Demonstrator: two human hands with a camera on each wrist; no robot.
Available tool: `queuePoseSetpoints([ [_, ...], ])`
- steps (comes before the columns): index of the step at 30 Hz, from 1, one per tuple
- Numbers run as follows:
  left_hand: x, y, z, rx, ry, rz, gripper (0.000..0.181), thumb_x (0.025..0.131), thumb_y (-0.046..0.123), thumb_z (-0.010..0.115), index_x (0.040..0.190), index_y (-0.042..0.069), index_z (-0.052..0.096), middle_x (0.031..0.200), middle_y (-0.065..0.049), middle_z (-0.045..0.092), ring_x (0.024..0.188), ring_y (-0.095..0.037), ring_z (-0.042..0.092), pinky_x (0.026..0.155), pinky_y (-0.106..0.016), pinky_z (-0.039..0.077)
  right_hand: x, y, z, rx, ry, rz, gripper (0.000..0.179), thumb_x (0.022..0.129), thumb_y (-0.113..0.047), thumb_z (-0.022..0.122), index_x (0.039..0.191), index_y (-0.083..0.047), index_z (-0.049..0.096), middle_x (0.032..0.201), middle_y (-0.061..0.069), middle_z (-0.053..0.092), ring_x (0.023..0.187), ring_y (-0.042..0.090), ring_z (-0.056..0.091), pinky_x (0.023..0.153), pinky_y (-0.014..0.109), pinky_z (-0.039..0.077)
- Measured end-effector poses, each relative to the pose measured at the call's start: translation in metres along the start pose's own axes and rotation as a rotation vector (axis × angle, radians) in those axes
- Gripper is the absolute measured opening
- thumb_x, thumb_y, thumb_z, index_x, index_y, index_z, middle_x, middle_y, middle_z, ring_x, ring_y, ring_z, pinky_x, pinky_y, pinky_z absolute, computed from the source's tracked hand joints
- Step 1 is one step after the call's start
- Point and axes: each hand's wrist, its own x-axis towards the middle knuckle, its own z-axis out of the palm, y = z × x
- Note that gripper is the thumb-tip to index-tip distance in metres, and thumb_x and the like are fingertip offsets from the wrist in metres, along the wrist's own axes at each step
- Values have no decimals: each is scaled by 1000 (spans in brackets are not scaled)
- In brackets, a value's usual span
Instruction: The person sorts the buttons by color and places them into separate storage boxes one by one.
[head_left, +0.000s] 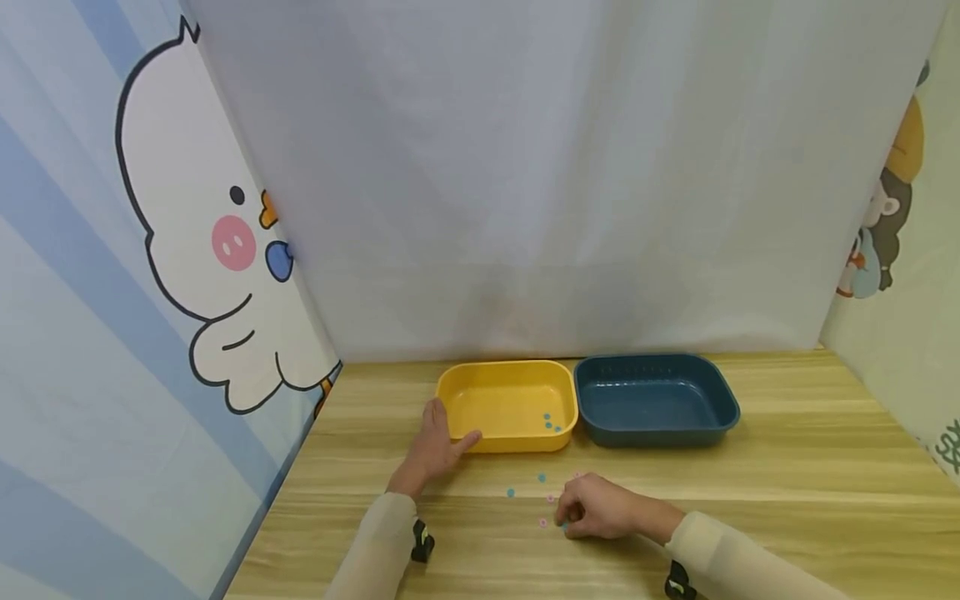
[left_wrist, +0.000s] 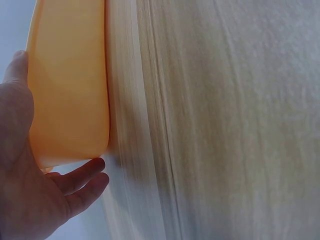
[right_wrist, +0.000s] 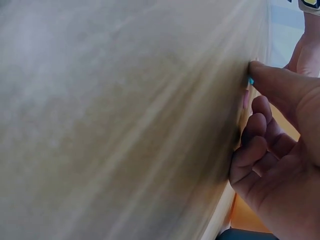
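My left hand [head_left: 433, 446] rests at the near left corner of the yellow tray [head_left: 517, 445], fingers spread along its left end and thumb over the near rim. In the left wrist view, fingertips [left_wrist: 97, 164] lie against the tray's end wall. My right hand [head_left: 600, 507], low over the table, pinches a small blue disc [right_wrist: 251, 80] between thumb and index finger, the other fingers curled in. About it lie loose blue discs [head_left: 511, 492] and small pink button-like pieces [head_left: 543, 522]. Three blue discs [head_left: 548, 425] sit in the right part of the yellow tray.
A dark blue tray [head_left: 656, 437] stands directly right of the yellow one. Both are on a wood-grain table [head_left: 810, 467], against a white curtain [head_left: 525, 183] at the back. Printed cloth walls [head_left: 90, 275] flank the table.
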Motion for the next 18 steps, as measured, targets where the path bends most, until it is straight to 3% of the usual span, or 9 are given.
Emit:
queuePoseSetpoints([
  [4,-1,0,0,-1,-1,5,102,90,56,53,145,-14,2,150,-33,2,131,-46,29,105,-49,30,1,0,1,20,0,18,8,80,-7,74,87,-11,74,74,-17,56,66,-4,50,62,18,46],
  [9,-4,0,-1,6,6,7,101,90,54,54,145,-14,4,149,-34,4,126,-48,35,102,-50,34,4,0,3,2,-2,49,9,78,-8,75,82,-15,72,70,-19,55,64,-5,50,93,34,44],
  [10,-4,0,-1,7,9,7,101,90,54,54,145,-14,4,149,-34,4,125,-48,36,101,-50,35,4,-1,2,4,-3,58,9,78,-8,75,81,-16,72,69,-19,55,64,-5,50,94,35,43],
  [12,-4,1,-1,8,14,7,100,91,53,54,145,-14,4,149,-34,5,124,-49,38,99,-51,36,5,-2,1,8,-5,67,10,77,-8,76,79,-16,71,69,-19,55,64,-5,50,90,33,46],
  [16,-3,1,0,-1,20,13,101,90,54,54,144,-15,5,149,-35,5,126,-49,34,101,-52,34,7,-4,-1,27,-15,75,12,76,-6,76,75,-15,68,69,-16,53,63,-5,48,60,18,45],
  [18,-3,-1,0,-6,20,14,102,90,55,54,144,-15,4,149,-35,4,129,-48,30,103,-51,31,8,-5,-1,27,-17,75,14,75,-5,76,73,-15,67,68,-16,52,62,-5,47,58,16,44],
])
